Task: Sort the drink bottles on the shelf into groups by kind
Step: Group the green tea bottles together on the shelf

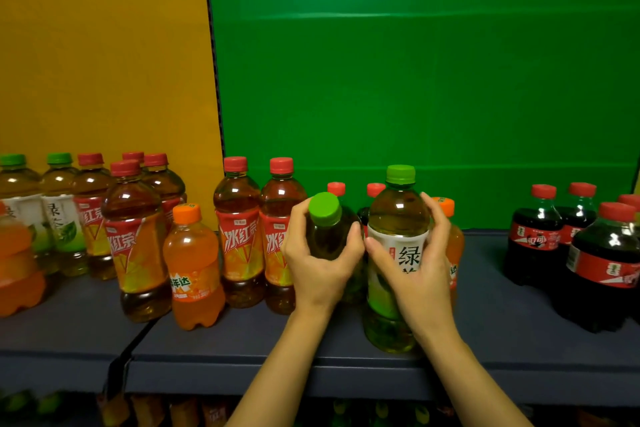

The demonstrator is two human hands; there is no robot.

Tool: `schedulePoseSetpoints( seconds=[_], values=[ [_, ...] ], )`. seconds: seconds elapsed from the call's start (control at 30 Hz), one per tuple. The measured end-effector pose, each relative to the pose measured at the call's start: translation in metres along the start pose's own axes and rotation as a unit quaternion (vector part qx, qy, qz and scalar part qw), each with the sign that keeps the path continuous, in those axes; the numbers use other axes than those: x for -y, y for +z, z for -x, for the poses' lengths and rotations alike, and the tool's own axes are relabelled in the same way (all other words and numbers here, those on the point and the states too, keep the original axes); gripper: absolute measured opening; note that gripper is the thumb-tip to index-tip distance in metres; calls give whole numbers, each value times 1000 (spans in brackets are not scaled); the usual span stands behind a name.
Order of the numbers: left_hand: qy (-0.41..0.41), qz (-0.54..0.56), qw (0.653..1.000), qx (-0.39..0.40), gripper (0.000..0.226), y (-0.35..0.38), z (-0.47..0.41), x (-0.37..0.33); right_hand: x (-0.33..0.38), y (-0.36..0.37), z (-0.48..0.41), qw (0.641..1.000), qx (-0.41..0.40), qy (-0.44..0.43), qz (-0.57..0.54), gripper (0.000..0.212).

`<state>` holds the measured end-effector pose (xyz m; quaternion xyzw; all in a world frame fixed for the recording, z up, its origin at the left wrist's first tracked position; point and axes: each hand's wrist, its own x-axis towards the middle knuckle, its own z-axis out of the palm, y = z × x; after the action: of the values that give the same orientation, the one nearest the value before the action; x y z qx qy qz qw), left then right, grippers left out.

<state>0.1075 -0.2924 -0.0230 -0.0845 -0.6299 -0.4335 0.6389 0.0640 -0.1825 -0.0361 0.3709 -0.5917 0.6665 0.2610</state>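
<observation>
Far left, cut by the frame edge: orange soda bottle (pixel 17 263). Behind it, against the yellow back panel (pixel 104 45): two green tea bottles (pixel 62 211), green caps, side by side. Next right: cluster of iced red tea bottles (pixel 135 243), red caps, one well forward of the others. Just beside that forward one: small orange soda bottle (pixel 194 267), orange cap, upright on the dark shelf (pixel 242 350). Then a pair of iced red tea bottles (pixel 239 232), upright, close together, where the yellow panel meets the green back panel (pixel 415 62). Centre: left hand (pixel 318 253) curled round a tilted green tea bottle (pixel 329 236), cap leaning toward the camera, thumb on its right side, fingers over its left; base hidden behind the hand. Immediately right: right hand (pixel 426 263) curled round an upright green tea bottle (pixel 398 218), thumb across the white label, fingers round the far side, base low near the shelf front. Held bottles close together, thumbs nearly meeting. Behind them: two red caps (pixel 336 188) on dark bottles, bodies mostly hidden; also a third orange soda bottle (pixel 453 239), partly hidden by the right hand. Well apart to the right: group of cola bottles (pixel 533 236), red caps and labels, upright, last one cut by the frame. Below the shelf: lower row of bottles, too blurred to identify.
</observation>
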Motion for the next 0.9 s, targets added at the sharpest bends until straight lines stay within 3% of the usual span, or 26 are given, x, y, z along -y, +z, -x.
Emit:
schedulePoseSetpoints(
  seconds=[0.13,0.37,0.63,0.73,0.83,0.9],
  values=[
    [-17,46,998,-34,18,-6,-7,-15,2,-2,2,999,6,16,-40,72],
    [-34,104,992,-60,24,-65,-30,-53,33,10,10,990,30,13,-136,73],
    [-57,-1,989,-136,22,-189,-41,-86,71,91,41,970,108,36,-216,73],
    [-56,-30,984,-164,4,-243,-42,-94,91,133,61,962,127,38,-239,73],
    [-50,-64,978,-193,15,-301,-43,-100,116,182,84,957,135,39,-253,72],
    [-52,-78,977,-191,4,-342,-43,-106,132,217,101,953,140,47,-265,73]
  ],
)
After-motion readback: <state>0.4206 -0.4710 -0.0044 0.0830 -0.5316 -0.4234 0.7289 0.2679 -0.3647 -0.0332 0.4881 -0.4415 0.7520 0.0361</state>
